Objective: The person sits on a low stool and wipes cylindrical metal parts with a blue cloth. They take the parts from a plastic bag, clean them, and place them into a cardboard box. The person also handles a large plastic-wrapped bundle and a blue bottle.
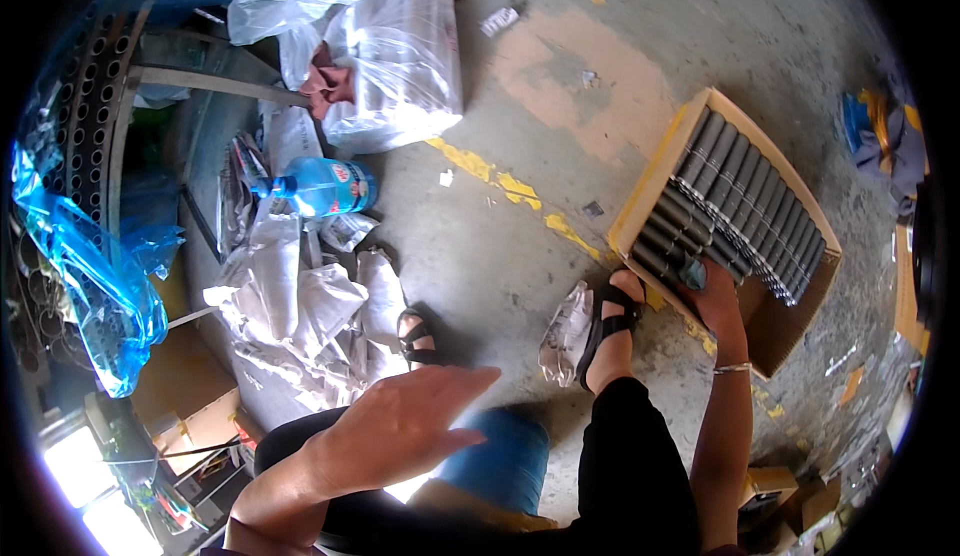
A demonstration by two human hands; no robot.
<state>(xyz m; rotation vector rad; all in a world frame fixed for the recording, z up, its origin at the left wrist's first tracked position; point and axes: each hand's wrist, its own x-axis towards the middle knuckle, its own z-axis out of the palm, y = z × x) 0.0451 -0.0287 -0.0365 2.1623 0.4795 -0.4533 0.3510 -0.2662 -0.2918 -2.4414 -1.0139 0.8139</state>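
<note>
My right hand (714,301) reaches into the near side of an open cardboard box (642,196) on the floor, its fingers curled around a small blue-grey piece (692,274) whose kind I cannot make out. Rows of dark grey tubes (736,171) lie in the box, some layered over others, beside the hand. Over my lap, my left hand (400,426) is held up with fingers stretched out and thumb apart; nothing is in it.
Crumpled paper (300,306) lies by my left foot, with a blue plastic bottle (330,188) beyond it. A plastic-wrapped bundle (400,71) stands farther off. A metal rack with holes (95,106) and blue plastic sheeting (110,286) are at the left.
</note>
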